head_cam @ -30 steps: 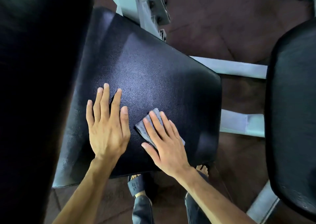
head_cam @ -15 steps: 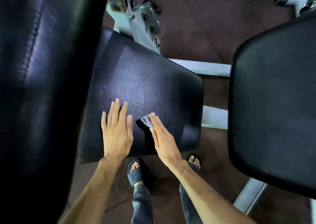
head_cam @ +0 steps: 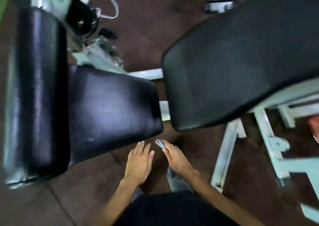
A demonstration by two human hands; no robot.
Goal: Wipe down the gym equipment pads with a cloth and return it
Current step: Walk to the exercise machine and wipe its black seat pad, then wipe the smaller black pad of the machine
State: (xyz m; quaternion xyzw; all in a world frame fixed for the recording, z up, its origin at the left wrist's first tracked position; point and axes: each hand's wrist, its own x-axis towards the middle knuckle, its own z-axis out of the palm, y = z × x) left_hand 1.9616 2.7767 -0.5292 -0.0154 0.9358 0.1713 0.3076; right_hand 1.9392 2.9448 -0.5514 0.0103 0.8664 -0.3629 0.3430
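The seat pad [head_cam: 112, 103] lies left of centre, with the back pad [head_cam: 36, 91] along its left side. A second pad [head_cam: 233, 67] stands to the right, apart from it. Both hands [head_cam: 139, 162] [head_cam: 177, 158] hang near the seat's front corner, over the floor [head_cam: 82, 191], the right one gripping a cloth [head_cam: 160, 144].

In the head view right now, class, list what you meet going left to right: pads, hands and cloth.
Upright back pad → seat pad → left hand → cloth → right hand → large right pad.
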